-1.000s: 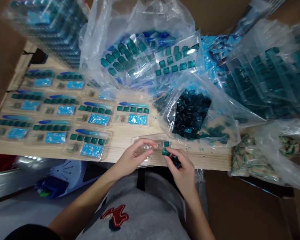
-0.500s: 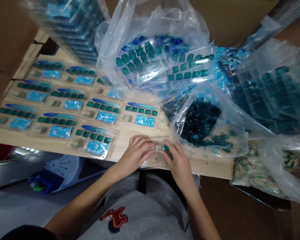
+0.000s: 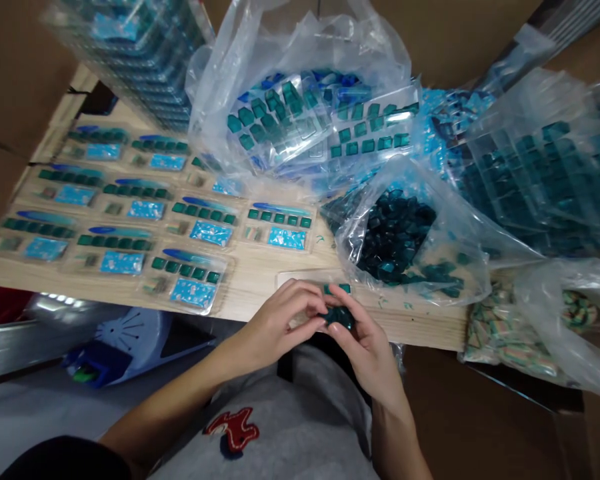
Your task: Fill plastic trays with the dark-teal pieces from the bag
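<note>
My left hand [image 3: 280,319] and my right hand [image 3: 363,337] meet at the near edge of a wooden board [image 3: 250,280]. Between their fingertips sit small teal pieces [image 3: 336,316]; both hands pinch them. Under my fingers lies a clear plastic tray [image 3: 300,279] with one teal piece [image 3: 344,288] set in its right end. Just right of my hands, an open plastic bag of loose dark teal pieces [image 3: 397,237] lies on the board.
Several filled clear trays [image 3: 190,273] with teal pieces and blue cards lie in rows on the board's left. Bags of filled trays [image 3: 310,123] sit behind, more [image 3: 545,173] at right, a tray stack [image 3: 135,53] far left. A bag of striped items [image 3: 510,330] rests lower right.
My hands pressed a piece down onto the clear tray half a second ago; now they have drawn back to the board's edge and pinch teal pieces together.
</note>
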A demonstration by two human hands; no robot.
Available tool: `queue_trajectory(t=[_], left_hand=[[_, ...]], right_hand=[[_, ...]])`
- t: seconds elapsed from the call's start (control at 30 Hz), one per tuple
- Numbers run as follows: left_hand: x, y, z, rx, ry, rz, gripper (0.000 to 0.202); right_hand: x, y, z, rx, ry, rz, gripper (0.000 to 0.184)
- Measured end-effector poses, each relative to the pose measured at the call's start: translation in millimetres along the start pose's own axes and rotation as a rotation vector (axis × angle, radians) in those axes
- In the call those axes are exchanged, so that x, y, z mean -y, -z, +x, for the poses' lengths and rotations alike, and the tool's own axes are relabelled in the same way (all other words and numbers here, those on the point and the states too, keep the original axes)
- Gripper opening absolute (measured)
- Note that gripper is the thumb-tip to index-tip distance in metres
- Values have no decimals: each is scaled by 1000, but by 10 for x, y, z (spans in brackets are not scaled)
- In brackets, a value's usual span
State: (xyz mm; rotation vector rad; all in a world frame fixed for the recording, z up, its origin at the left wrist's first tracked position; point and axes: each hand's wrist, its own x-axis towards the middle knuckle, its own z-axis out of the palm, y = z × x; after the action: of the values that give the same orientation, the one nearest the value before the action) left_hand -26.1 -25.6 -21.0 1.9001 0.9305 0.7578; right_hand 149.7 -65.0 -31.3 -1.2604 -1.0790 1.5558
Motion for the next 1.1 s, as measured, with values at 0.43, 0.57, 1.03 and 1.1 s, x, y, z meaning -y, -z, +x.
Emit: queue_trajectory(t=[0.43, 0.57, 1.03, 1.1], left_hand=[[16, -75, -22, -114, -129, 170, 12], [30, 14, -86, 32, -204, 304, 17], [231, -116, -304, -310, 146, 99, 14], [293, -37, -299, -341, 169, 135, 14]], right_hand=[[10, -78, -63, -142, 17, 76, 15], [-56, -15, -73, -42, -77, 181, 16], [-136, 21, 142, -106, 216, -406, 15], [-114, 102, 275, -36, 323, -603, 22]])
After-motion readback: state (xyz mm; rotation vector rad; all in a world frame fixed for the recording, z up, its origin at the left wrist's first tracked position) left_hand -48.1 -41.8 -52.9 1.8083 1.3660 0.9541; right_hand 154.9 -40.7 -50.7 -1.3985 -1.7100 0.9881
